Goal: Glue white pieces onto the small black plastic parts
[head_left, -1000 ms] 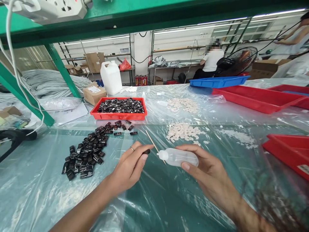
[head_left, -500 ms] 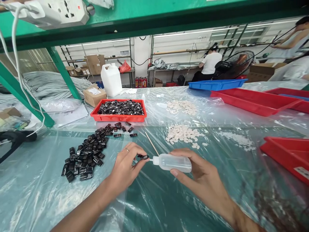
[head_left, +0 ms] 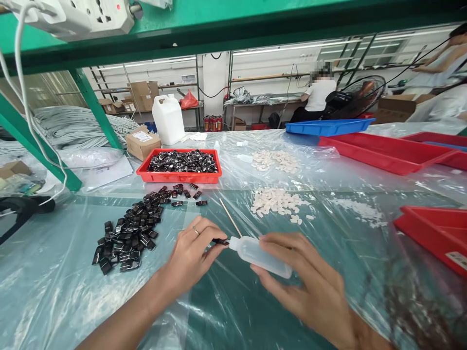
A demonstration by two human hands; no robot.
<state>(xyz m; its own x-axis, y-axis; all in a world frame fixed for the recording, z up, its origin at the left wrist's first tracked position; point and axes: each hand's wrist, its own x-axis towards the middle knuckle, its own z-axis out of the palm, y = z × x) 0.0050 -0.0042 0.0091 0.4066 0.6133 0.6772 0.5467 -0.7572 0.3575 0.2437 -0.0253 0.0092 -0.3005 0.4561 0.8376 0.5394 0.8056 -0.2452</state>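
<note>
Left hand (head_left: 191, 255) pinches a small black part (head_left: 220, 241) | Right hand (head_left: 310, 284) grips a translucent squeeze bottle (head_left: 262, 255) | Nozzle cap (head_left: 234, 243) meets the part, apparently touching, so both hands converge at one spot | Above plastic-covered worktable (head_left: 226, 306), beside a thin wooden stick (head_left: 230, 218)

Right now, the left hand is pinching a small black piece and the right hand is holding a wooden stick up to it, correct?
Not quite: in the head view, the right hand holds a squeeze bottle. The left hand does pinch a small black piece.
</note>
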